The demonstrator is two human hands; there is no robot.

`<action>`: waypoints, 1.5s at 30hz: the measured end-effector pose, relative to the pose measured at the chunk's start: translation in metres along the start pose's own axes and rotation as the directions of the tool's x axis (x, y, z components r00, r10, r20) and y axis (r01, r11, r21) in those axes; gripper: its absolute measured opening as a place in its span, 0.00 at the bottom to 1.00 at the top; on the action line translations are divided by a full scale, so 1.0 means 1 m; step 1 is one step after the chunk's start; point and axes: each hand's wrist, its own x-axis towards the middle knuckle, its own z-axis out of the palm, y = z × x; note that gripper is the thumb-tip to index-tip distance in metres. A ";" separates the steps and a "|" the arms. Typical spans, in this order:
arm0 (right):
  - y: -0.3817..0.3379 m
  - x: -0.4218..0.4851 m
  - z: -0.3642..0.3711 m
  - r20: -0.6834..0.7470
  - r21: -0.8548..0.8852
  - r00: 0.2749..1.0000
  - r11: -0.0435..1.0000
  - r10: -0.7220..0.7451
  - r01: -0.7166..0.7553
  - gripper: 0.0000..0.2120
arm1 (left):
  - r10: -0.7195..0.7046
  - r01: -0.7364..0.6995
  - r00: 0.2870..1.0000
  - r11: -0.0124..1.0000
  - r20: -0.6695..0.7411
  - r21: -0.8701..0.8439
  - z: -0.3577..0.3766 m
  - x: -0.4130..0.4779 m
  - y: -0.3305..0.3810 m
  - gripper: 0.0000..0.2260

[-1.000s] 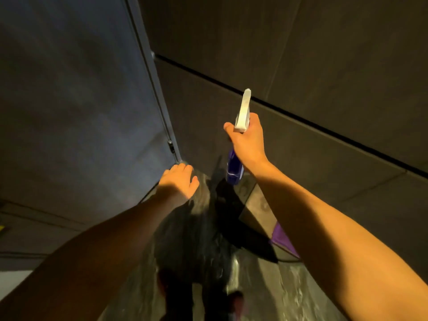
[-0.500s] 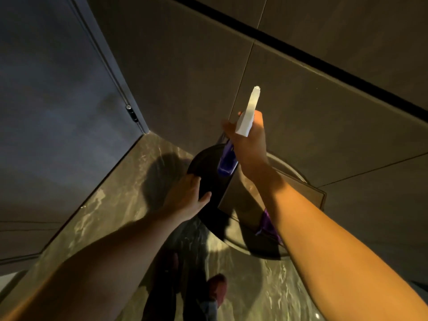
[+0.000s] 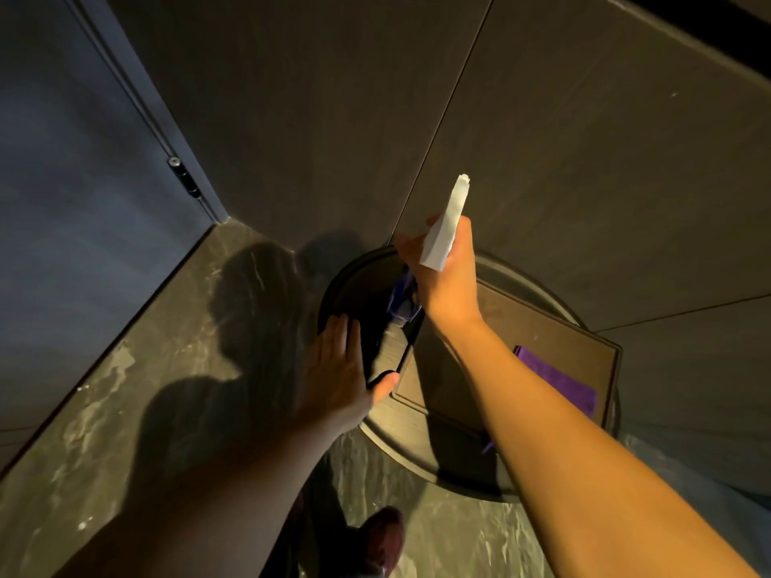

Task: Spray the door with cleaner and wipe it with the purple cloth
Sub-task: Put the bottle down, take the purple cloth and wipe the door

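No writing is readable on the white-headed, blue-bodied spray bottle (image 3: 444, 231) your right hand (image 3: 448, 281) grips above the round dark table (image 3: 417, 444). Your left hand (image 3: 340, 369) is spread flat, grasping nothing. The purple cloth (image 3: 555, 379) lies on a brown rectangular board (image 3: 542, 327), partly hidden by your right forearm. The dark door (image 3: 75, 202) stands to the left.

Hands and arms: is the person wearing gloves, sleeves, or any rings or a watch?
No. The left hand and right hand are bare, with no gloves. Both forearms are uncovered as far as the picture shows, with no sleeves, watch or bracelets. No rings are visible.
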 end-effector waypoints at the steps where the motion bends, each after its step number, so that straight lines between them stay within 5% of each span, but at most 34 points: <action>1: 0.002 0.000 0.001 -0.006 -0.004 1.000 1.000 -0.008 0.008 0.20 | 0.003 -0.003 1.000 1.000 0.004 0.009 0.000 0.001 0.000 0.50; 9: 0.009 -0.006 -0.006 -0.006 -0.043 1.000 0.999 -0.009 0.009 0.22 | -0.016 0.015 1.000 0.999 0.015 0.035 -0.002 0.002 0.003 0.51; 17: 0.023 -0.040 -0.034 0.104 0.072 0.987 0.989 0.120 -0.128 0.38 | -0.034 0.034 0.999 0.999 -0.021 -0.033 -0.010 -0.001 0.012 0.46; 21: 0.057 -0.078 -0.075 -0.015 -0.149 0.987 0.975 0.162 -0.163 0.24 | 0.078 -0.081 0.984 0.997 -0.161 -0.017 -0.017 -0.010 0.025 0.30; 25: 0.104 -0.108 -0.138 -0.140 -0.566 0.967 0.784 0.213 -0.255 0.13 | 0.287 -0.288 0.949 0.958 -0.126 0.012 -0.010 -0.014 0.061 0.21; 29: 0.137 -0.120 -0.194 -0.116 -0.842 0.962 0.490 0.247 -0.227 0.14 | 0.404 -0.400 0.913 0.913 -0.051 0.079 0.005 0.002 0.114 0.20; 32: 0.154 -0.118 -0.228 -0.051 -0.906 0.962 0.393 0.268 -0.157 0.20 | 0.435 -0.436 0.900 0.889 0.033 0.139 0.016 0.023 0.157 0.22; 37: 0.176 -0.111 -0.250 0.034 -0.923 0.932 0.370 0.360 -0.109 0.30 | 0.536 -0.588 0.807 0.770 0.249 0.249 0.036 0.052 0.205 0.31; 45: 0.188 -0.104 -0.250 0.046 -0.974 0.974 0.227 0.222 -0.006 0.18 | 0.613 -0.640 0.768 0.716 0.186 0.279 0.051 0.061 0.229 0.13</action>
